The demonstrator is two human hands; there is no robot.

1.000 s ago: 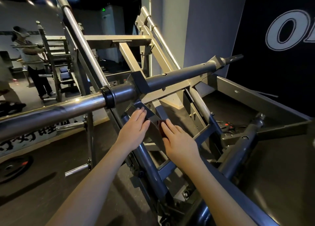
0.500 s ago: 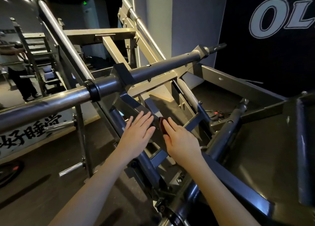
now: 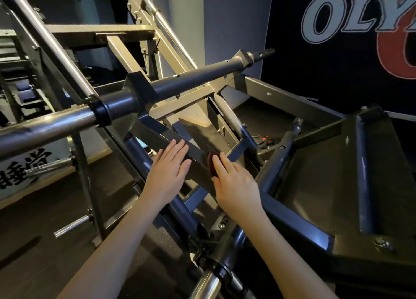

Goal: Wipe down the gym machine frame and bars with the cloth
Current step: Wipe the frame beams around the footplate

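Observation:
A grey steel gym machine fills the head view, with a long round bar [image 3: 191,82] crossing from lower left to upper right. Below it a flat diagonal frame member [image 3: 171,143] runs down to the right. My left hand [image 3: 167,174] rests flat on this member with straight fingers. My right hand [image 3: 234,183] lies just to its right, fingers extended, pressing a small dark red cloth [image 3: 211,165] against the same member. Only the cloth's edge shows beside the fingers.
A dark angled footplate [image 3: 337,197] lies to the right. Chrome guide rods [image 3: 51,42] slant up at left, and weight pegs [image 3: 72,226] stick out low on the left. A black wall banner [image 3: 337,51] stands behind. Dark floor [image 3: 33,231] lies at lower left.
Both hands have slid down and to the right along the flat frame member, with the cloth still under the right hand. The camera has turned to the right.

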